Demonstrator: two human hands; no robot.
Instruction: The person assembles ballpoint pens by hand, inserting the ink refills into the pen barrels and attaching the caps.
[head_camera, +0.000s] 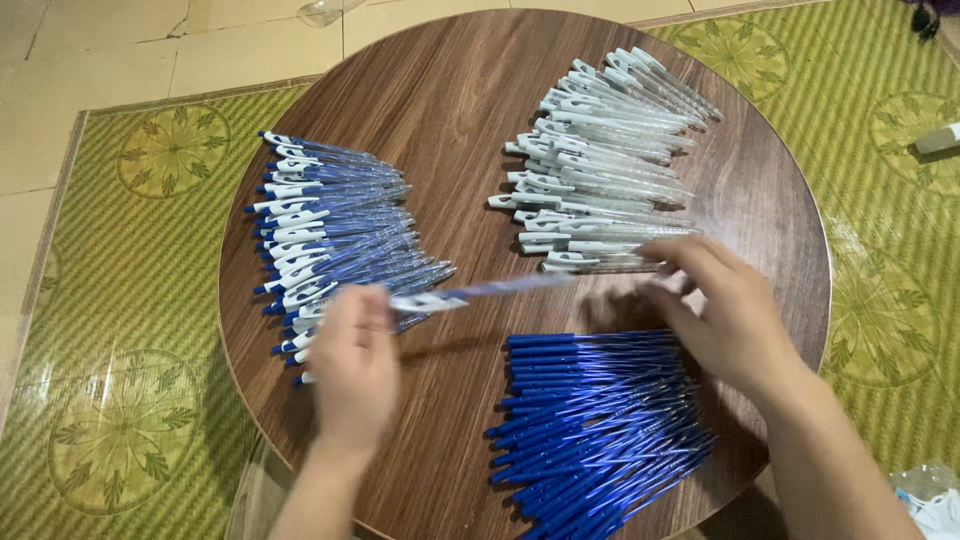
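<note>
My left hand (352, 362) pinches a blurred pen (480, 292) lying level toward three o'clock. My right hand (725, 315), fingers loosely spread, touches the pile of clear barrels (600, 160) at one o'clock. Finished pens (330, 235) lie at nine, blue refills (600, 420) at five on the round table (450, 90).

Blue refills (600, 430), green floral-patterned mat (130, 400)

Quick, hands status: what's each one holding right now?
Left hand: closed on a blurred pen.
Right hand: fingers spread at the clear barrel pile; whether it grips anything cannot be told.
</note>
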